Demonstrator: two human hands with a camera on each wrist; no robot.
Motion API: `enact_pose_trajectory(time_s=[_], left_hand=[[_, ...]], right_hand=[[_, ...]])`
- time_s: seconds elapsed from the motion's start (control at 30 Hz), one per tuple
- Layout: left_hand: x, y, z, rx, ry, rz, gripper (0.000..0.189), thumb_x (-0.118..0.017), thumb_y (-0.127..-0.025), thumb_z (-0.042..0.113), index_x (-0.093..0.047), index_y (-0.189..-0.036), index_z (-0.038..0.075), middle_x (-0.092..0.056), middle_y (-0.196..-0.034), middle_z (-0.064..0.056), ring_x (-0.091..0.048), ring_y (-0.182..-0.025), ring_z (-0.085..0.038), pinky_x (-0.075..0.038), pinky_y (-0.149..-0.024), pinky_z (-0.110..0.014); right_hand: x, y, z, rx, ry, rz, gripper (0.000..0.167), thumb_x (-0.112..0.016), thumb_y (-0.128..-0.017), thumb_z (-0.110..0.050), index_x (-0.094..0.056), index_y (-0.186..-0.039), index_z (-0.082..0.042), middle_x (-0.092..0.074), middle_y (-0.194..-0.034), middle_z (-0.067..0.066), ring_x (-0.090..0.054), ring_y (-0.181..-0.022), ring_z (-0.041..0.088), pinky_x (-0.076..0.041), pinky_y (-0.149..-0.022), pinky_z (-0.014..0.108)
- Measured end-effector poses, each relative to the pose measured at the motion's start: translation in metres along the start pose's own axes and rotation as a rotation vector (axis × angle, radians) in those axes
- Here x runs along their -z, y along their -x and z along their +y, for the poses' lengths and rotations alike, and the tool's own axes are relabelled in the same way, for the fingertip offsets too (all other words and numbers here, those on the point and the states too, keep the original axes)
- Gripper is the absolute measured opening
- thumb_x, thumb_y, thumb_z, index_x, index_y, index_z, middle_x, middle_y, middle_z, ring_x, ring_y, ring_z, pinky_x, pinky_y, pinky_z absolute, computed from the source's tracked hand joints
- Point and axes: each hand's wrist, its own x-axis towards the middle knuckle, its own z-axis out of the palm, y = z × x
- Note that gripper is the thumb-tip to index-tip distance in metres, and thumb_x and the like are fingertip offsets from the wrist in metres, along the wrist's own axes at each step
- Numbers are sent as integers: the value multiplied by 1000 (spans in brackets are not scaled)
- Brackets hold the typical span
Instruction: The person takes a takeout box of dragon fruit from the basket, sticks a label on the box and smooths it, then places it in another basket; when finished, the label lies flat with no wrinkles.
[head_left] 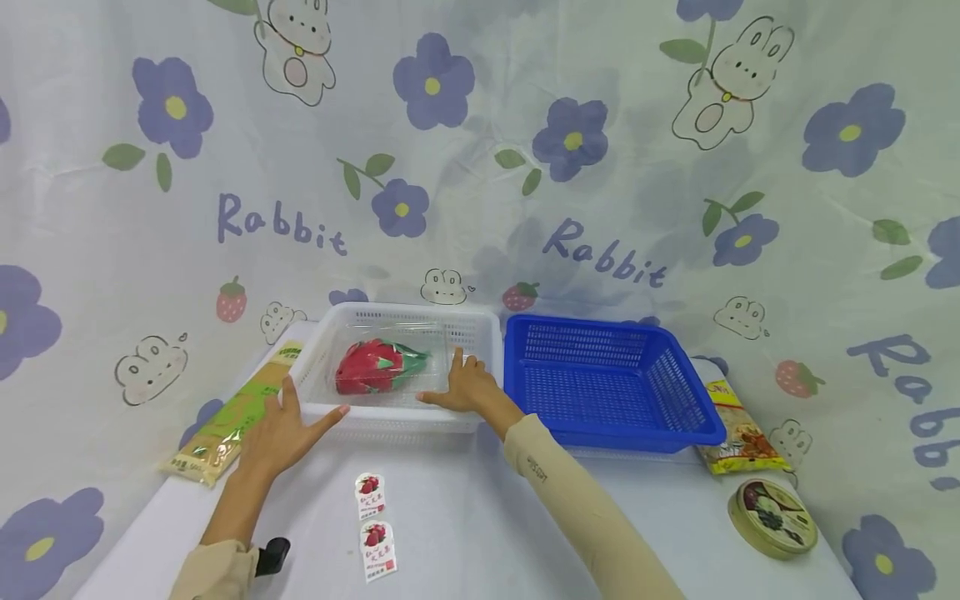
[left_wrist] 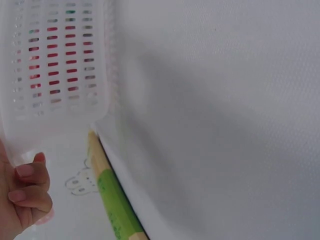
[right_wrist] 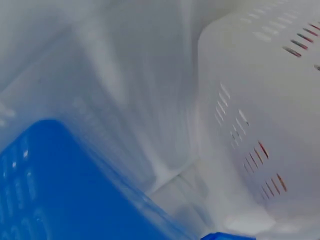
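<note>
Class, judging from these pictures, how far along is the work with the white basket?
Done: a wrapped dragon fruit already lies in the white basket. In hand: the left hand and right hand rest on its front rim. Left: the blue basket holds nothing, and two labels lie on the table.

**Two baskets at the back of the table**

The white basket [head_left: 330,333] stands at the back edge of the table [head_left: 480,533], the blue basket [head_left: 607,379] touching it on the right. A wrapped fruit [head_left: 375,367] lies in the white basket. A long packet [head_left: 236,412] lies along the left edge, two labels [head_left: 375,525] before the white basket, a round tin [head_left: 772,517] near the right front corner
</note>
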Motion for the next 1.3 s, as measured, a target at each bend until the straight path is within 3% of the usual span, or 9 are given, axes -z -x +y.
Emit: enact_pose_trajectory(time_s=[0.33,0.67,0.93,1.03,1.13,1.23,1.3], left_hand=[[0,1,3,2,-3,-2,125,-47,-85,80,15,-153,-5,-27,-135,-47,-52,-93,-52,-45,-60,-47],[-2,-2,2,1,-4,1,127,-46,-84,81,15,-153,-4,-28,-136,-46,-52,-92,-49,-44,-59,-45],[-1,-1,2,1,-1,4,126,-46,-84,81,15,-154,-4,-28,-137,-47,-52,-95,-52,-46,-60,-48],[-1,1,2,2,3,2,126,-47,-84,81,14,-154,-5,-29,-134,-46,-52,-91,-49,-44,-58,-44],[-1,1,2,2,7,4,126,-48,-84,80,13,-154,-5,-30,-131,-45,-52,-87,-46,-41,-56,-39],[0,3,2,2,7,5,126,-48,-84,80,12,-154,-5,-30,-131,-44,-52,-86,-46,-41,-55,-38],[0,3,1,3,9,2,126,-48,-84,80,13,-154,-5,-30,-132,-45,-51,-86,-47,-41,-56,-40]], right_hand=[[-11,-4,2,-8,-45,26,116,-46,-84,-82,-9,-158,0,-35,-152,28,-41,-138,40,-39,-111,47],[-16,-9,4,-22,-92,8,117,-47,-83,-82,-7,-159,-2,-34,-152,28,-42,-138,42,-39,-111,49],[-18,-10,3,-46,-202,-26,115,-43,-84,-82,-8,-159,-4,-33,-154,29,-39,-139,46,-37,-110,55],[-19,-12,3,-50,-281,-52,116,-44,-83,-83,-7,-159,-4,-32,-156,28,-37,-141,46,-36,-111,57],[-19,-14,4,-49,-427,-91,118,-51,-82,-79,-2,-159,-5,-29,-158,27,-34,-143,44,-33,-113,56],[-19,-17,5,-46,-563,-129,123,-61,-81,-73,6,-159,-7,-40,-151,27,-47,-134,39,-37,-111,51],[-18,-18,5,-46,-618,-149,125,-67,-80,-69,10,-159,-10,-49,-142,26,-58,-116,35,-43,-104,47]])
